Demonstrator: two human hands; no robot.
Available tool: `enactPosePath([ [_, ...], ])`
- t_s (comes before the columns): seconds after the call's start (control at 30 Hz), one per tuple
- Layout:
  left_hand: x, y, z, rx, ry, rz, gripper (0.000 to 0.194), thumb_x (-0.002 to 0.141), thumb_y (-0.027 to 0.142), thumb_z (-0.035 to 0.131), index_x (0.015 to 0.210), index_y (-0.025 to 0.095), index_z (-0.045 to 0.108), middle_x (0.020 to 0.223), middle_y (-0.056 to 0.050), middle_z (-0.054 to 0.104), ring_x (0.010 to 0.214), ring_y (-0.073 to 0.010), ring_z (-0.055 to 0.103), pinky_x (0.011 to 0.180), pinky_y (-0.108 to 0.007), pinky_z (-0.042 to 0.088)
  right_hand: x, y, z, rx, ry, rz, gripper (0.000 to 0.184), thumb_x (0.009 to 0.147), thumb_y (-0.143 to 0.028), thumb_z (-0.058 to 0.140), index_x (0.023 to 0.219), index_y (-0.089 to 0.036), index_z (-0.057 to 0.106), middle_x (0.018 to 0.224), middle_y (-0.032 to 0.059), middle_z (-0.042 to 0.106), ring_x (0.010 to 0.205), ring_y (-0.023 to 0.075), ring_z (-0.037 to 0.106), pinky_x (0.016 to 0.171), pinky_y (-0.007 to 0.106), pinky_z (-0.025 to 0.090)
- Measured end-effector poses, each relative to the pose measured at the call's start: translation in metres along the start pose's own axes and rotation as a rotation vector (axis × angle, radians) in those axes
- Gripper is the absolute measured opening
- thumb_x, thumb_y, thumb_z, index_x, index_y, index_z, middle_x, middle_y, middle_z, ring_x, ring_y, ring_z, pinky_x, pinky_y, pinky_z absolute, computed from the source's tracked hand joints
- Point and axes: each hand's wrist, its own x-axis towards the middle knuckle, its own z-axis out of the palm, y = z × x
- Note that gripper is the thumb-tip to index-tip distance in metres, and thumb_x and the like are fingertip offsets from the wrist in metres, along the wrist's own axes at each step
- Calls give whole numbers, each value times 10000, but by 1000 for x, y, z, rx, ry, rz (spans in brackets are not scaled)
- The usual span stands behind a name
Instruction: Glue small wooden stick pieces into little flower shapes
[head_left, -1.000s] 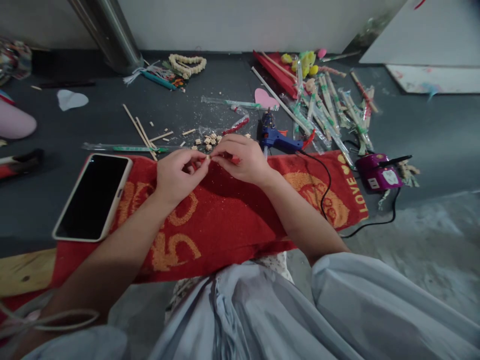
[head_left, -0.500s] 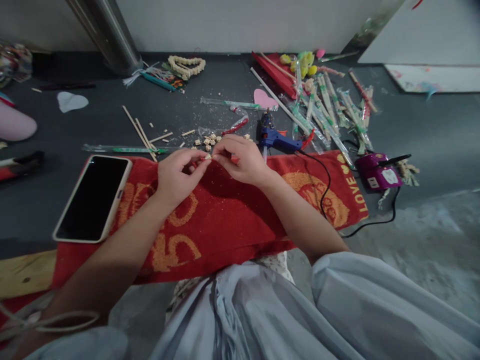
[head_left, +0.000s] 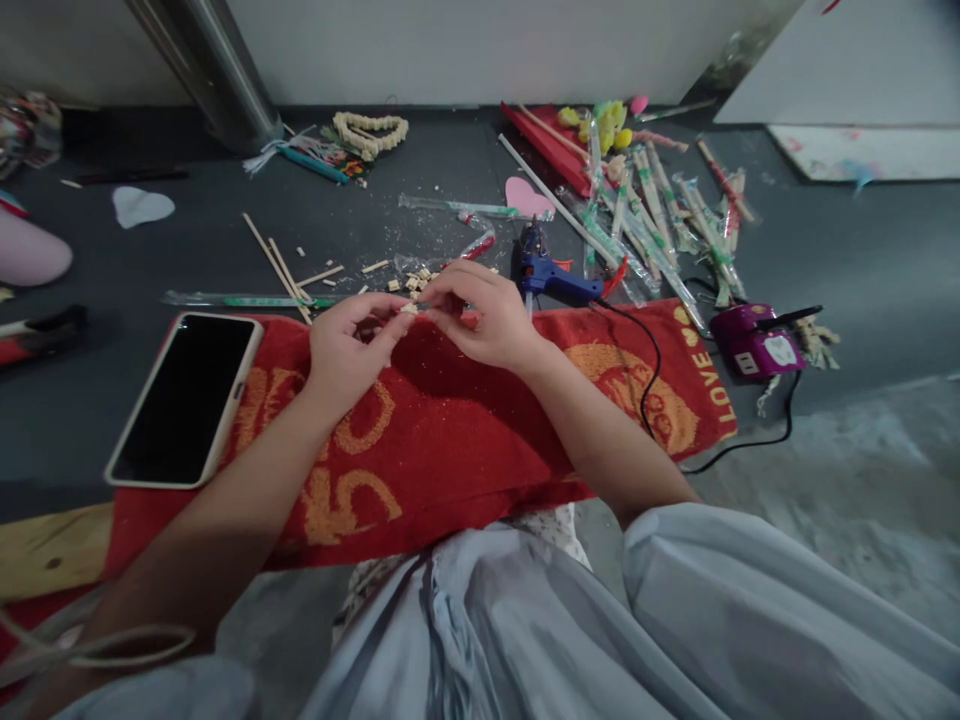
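One small pale piece (head_left: 409, 309) is pinched by the left hand (head_left: 341, 347) above the red towel (head_left: 465, 410), the right hand (head_left: 480, 312) being close beside with unclear grip, while a heart-shaped frame (head_left: 365, 147) seems already assembled and several loose pieces (head_left: 412, 284) are left unjoined.

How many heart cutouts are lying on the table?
2: a pink one beyond the glue gun, and a white one on the left, beyond the phone. More could be hidden under the clutter.
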Motion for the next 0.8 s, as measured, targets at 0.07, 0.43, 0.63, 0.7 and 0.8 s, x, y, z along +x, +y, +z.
enactPosePath([
  [0.07, 0, 1, 0, -47, -7, -22, 201, 827, 360, 706, 945, 203, 748, 695, 3, 692, 411, -59, 489, 398, -195, 400, 0, -1, 1, 6, -14, 5, 163, 970, -332, 556, 999, -178, 601, 841, 8, 615, 749, 101, 579, 689, 241, 490],
  [0.43, -2, 4, -1, 54, -16, 80, 220, 857, 394, 662, 947, 241, 791, 591, 13, 692, 391, -88, 540, 447, -224, 489, 0, -3, 2, -22, -8, 13, 147, 984, -273, 515, 953, -181, 625, 859, 25, 645, 777, 117, 607, 726, 269, 521],
  [0.63, -5, 5, -1, 174, 83, 174, 178, 862, 382, 674, 957, 279, 784, 840, -12, 774, 480, -91, 603, 519, -242, 532, 0, -3, 3, -4, -1, 3, 153, 974, -280, 543, 920, -178, 643, 828, 18, 650, 763, 113, 610, 717, 255, 514],
  [0.7, -5, 6, -1, 200, 96, 215, 163, 868, 358, 672, 935, 263, 787, 844, -19, 773, 539, -111, 639, 569, -260, 555, 0, -3, 4, 23, 12, -2, 157, 974, -280, 550, 910, -175, 649, 818, 15, 653, 753, 108, 608, 705, 244, 507],
  [0.8, -6, 9, -1, 227, 112, 286, 146, 881, 327, 666, 914, 248, 785, 791, -20, 759, 642, -144, 686, 663, -288, 580, 1, -4, 4, 71, 55, -18, 156, 960, -292, 586, 889, -172, 656, 783, -1, 655, 724, 92, 601, 676, 220, 490],
])
